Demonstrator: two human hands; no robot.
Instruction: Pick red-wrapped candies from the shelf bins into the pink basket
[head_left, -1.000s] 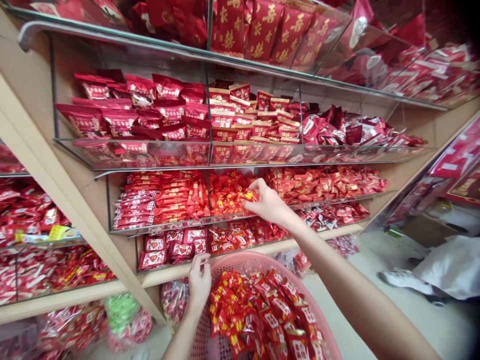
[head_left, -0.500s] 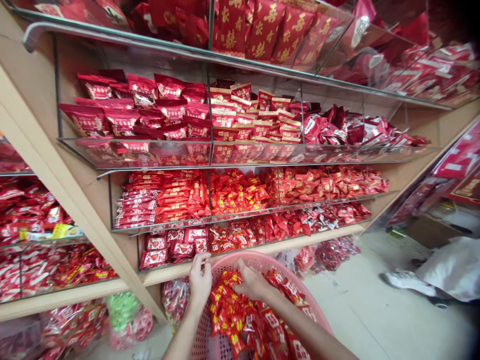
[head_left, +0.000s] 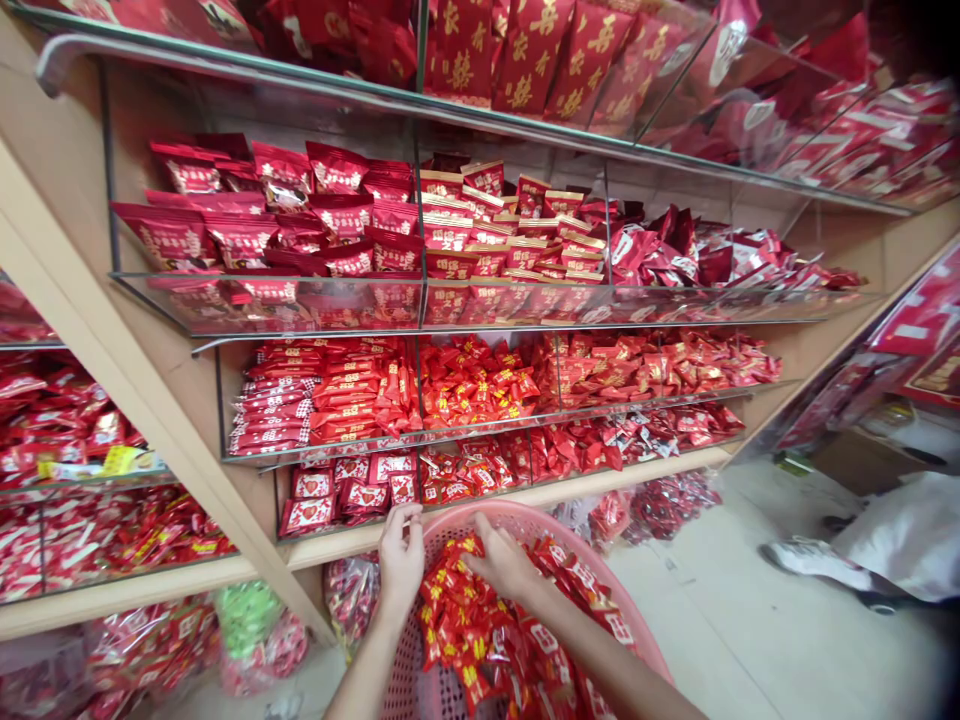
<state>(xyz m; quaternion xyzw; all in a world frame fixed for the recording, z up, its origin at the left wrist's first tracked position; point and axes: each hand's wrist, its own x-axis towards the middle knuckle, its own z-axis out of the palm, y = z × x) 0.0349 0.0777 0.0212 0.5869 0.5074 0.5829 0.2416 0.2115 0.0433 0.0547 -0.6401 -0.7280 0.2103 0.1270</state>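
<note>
A pink plastic basket (head_left: 630, 600) with a perforated wall stands below me, heaped with red-wrapped candies (head_left: 457, 610), some bearing yellow print. Over the heap is my right hand (head_left: 501, 560), its thumb and forefinger spread apart against the candies at the far side; its other fingers are partly hidden. My left hand (head_left: 402, 550) hovers at the basket's left rim, fingers loosely bent and slightly apart, with nothing visible in them. Just beyond it lie square red-and-white packets (head_left: 309, 515) in the lowest shelf compartment.
Glass-fronted shelves (head_left: 510, 310) rise ahead, divided into compartments of red packets. A wooden ledge (head_left: 337, 548) runs behind the basket. Plastic bags of sweets (head_left: 262, 640) sit on the floor at left, with more bagged packets (head_left: 667, 505) at right. A person's shoe (head_left: 814, 565) shows at far right.
My right hand has shifted very slightly at the candy heap. My left hand stays in about the same place, and the view has tilted a little.
</note>
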